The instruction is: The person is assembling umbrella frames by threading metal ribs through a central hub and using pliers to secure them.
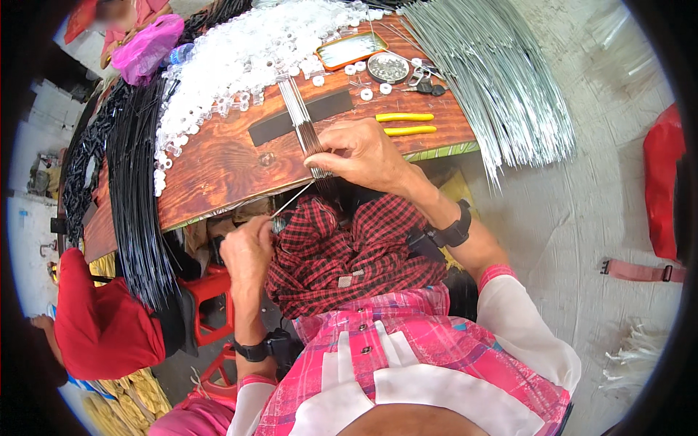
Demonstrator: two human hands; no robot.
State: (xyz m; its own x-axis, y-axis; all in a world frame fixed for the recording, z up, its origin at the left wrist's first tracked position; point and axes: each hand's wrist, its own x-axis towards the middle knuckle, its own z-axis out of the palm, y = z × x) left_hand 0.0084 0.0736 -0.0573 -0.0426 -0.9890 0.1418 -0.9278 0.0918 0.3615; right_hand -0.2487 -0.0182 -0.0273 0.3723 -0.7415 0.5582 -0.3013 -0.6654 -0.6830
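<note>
Now, far out past the left hand, a person in a red top (102,320) bends low. Next to them a big bunch of black wires (134,196) hangs over the edge of the wooden table (218,167). A red stool (211,298) stands just beside the left hand, on its outer side.

The left hand (247,251) is low, below the table edge. Its fingers are curled shut and pinch the near end of one thin silver wire (294,198). This wire is long and straight. It slants up and to the right, from the left hand toward the right hand. A red and black checked cloth (342,251) lies on the lap, between the two arms.

The right hand (360,152) is higher, at the table edge. Its fingers press together on the near end of a bundle of thin silver wires (302,123). The bundle lies flat on the table. Its long way runs from the right hand up and away, toward a pile of small white plastic rings (254,54). It crosses a flat black strip (291,120).

Beyond the right hand lie pliers with yellow handles (407,123), set sideways. Farther off sit a flat orange tray (351,49) and a round tin (387,67). Out to the right, a large heap of long silver wires (494,80) fans down off the table. A red bag (662,182) sits on the floor, well apart.
</note>
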